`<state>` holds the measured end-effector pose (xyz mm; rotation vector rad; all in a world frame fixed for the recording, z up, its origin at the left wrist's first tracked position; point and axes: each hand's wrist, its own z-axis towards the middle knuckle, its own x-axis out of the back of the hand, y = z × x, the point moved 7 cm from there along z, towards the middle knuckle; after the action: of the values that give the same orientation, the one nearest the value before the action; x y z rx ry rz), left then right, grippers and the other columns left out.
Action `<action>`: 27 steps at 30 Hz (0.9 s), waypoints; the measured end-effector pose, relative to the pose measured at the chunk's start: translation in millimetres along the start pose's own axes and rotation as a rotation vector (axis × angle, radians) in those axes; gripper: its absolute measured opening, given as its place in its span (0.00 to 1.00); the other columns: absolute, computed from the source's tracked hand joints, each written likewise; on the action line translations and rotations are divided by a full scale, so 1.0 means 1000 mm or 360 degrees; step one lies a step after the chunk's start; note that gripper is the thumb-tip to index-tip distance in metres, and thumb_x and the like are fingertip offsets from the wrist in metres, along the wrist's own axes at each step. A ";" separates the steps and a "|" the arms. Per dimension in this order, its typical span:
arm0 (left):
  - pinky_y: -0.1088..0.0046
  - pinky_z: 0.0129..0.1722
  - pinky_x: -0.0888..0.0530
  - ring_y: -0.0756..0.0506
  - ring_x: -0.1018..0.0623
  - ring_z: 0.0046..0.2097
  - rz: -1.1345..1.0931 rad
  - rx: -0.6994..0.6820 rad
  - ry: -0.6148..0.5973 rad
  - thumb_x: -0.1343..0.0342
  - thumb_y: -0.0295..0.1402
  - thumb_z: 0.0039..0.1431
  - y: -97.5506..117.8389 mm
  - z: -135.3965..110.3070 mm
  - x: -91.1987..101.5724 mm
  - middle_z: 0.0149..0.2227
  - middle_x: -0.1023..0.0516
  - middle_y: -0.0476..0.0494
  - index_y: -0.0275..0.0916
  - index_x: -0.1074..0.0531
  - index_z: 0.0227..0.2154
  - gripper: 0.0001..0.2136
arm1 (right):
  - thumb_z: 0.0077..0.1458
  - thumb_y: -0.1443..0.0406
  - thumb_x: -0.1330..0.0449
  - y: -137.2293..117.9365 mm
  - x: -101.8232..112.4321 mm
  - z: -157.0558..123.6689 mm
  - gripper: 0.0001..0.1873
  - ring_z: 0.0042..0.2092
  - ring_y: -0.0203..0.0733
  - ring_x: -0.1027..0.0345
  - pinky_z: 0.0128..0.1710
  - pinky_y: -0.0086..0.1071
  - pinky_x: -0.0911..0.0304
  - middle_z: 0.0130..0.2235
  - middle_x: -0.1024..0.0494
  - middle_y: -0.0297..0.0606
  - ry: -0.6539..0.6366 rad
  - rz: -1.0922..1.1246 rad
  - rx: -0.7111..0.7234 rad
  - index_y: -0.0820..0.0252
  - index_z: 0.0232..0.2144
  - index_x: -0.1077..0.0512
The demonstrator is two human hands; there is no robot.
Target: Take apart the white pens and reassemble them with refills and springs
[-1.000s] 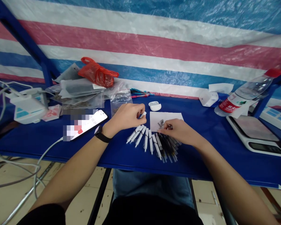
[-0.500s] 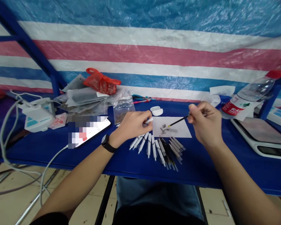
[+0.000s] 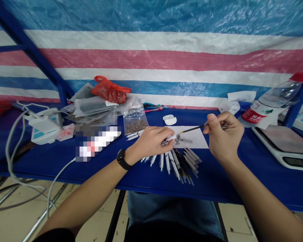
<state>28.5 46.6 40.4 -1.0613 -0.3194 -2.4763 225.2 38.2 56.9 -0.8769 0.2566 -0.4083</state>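
My left hand (image 3: 158, 139) is closed round a small white stick-like piece (image 3: 171, 137), mostly hidden by the fingers. Between the fingers of my right hand (image 3: 223, 134) is a thin black stick (image 3: 194, 128) with a yellow band near its far end, pointing left toward the white piece. Below them lies a sheet of white paper (image 3: 203, 143) with small grey bits (image 3: 178, 139) on it. In front of the paper, several white pen-like sticks (image 3: 168, 163) and several black and grey strips (image 3: 189, 159) are fanned out on the blue table (image 3: 131, 176).
A white earbud case (image 3: 169, 120) stands open behind the paper. At left are a phone (image 3: 111, 141), clear bags (image 3: 135, 126), a red plastic bag (image 3: 111, 90) and a power strip (image 3: 44, 129) with cables. A bottle (image 3: 257, 114) and a scale (image 3: 282, 143) are at right.
My left hand has moved right, bringing the white piece over the paper's left part. The black stick's tip has lifted slightly off the grey bits, close to the piece.
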 end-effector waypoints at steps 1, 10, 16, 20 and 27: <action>0.74 0.24 0.38 0.52 0.29 0.23 -0.0001 -0.0002 0.0000 0.52 0.31 0.64 0.000 0.000 0.000 0.23 0.26 0.52 0.39 0.30 0.31 0.07 | 0.55 0.49 0.31 -0.001 0.001 0.000 0.24 0.19 0.32 0.41 0.22 0.29 0.46 0.17 0.30 0.27 0.0006 0.0001 0.0012 0.56 0.21 0.36; 0.75 0.26 0.34 0.52 0.27 0.25 -0.0018 0.0044 -0.0078 0.52 0.34 0.68 -0.002 0.000 -0.002 0.24 0.25 0.51 0.40 0.28 0.34 0.09 | 0.52 0.46 0.32 0.003 -0.022 -0.011 0.26 0.20 0.33 0.42 0.23 0.30 0.44 0.17 0.28 0.30 -0.0322 -0.0085 -0.0130 0.56 0.18 0.35; 0.76 0.26 0.34 0.53 0.28 0.24 0.0040 0.0023 0.0106 0.51 0.33 0.68 -0.003 0.000 0.006 0.23 0.25 0.53 0.39 0.29 0.34 0.08 | 0.59 0.48 0.39 0.013 -0.021 0.001 0.18 0.23 0.36 0.39 0.26 0.31 0.43 0.22 0.27 0.30 -0.0481 -0.0202 -0.0166 0.56 0.31 0.27; 0.77 0.26 0.34 0.53 0.28 0.23 0.0044 0.0056 0.0135 0.50 0.32 0.67 -0.007 0.000 0.009 0.24 0.25 0.54 0.40 0.30 0.35 0.06 | 0.57 0.61 0.37 0.030 -0.026 0.003 0.06 0.28 0.38 0.35 0.31 0.33 0.42 0.29 0.24 0.35 -0.0930 -0.0936 -0.0081 0.57 0.30 0.25; 0.77 0.26 0.34 0.53 0.28 0.23 0.0049 0.0063 0.0096 0.51 0.33 0.67 -0.008 0.001 0.007 0.23 0.26 0.54 0.40 0.30 0.34 0.07 | 0.60 0.68 0.41 0.047 -0.051 -0.027 0.07 0.39 0.46 0.26 0.33 0.32 0.43 0.41 0.22 0.43 -0.1570 -0.1643 0.0007 0.58 0.38 0.23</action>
<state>20.8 51.8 46.2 -0.9669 -0.3296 -2.4587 180.5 68.8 5.6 -1.0609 -1.1540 -0.8562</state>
